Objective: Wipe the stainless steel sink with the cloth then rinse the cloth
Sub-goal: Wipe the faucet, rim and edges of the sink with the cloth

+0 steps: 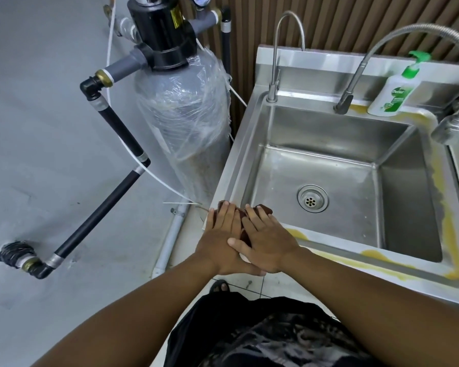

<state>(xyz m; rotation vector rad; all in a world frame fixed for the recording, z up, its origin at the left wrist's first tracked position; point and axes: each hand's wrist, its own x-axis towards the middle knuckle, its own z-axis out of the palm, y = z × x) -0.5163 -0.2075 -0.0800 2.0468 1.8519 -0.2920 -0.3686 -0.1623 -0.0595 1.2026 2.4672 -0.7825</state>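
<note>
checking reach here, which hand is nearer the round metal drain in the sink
Right. The right hand lies flat on the dark brown cloth at the sink's front-left rim, closer to the round metal drain; the left hand lies beside it, farther left.

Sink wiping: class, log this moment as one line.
hands: both flat on cloth | place: sink front-left rim | tap: no water seen

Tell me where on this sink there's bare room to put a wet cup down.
The basin floor around the drain is bare. The front rim right of the hands is free but streaked yellow. Crowded: the near-left corner, where the left hand and right hand press the cloth, and the back ledge by the soap bottle.
</note>
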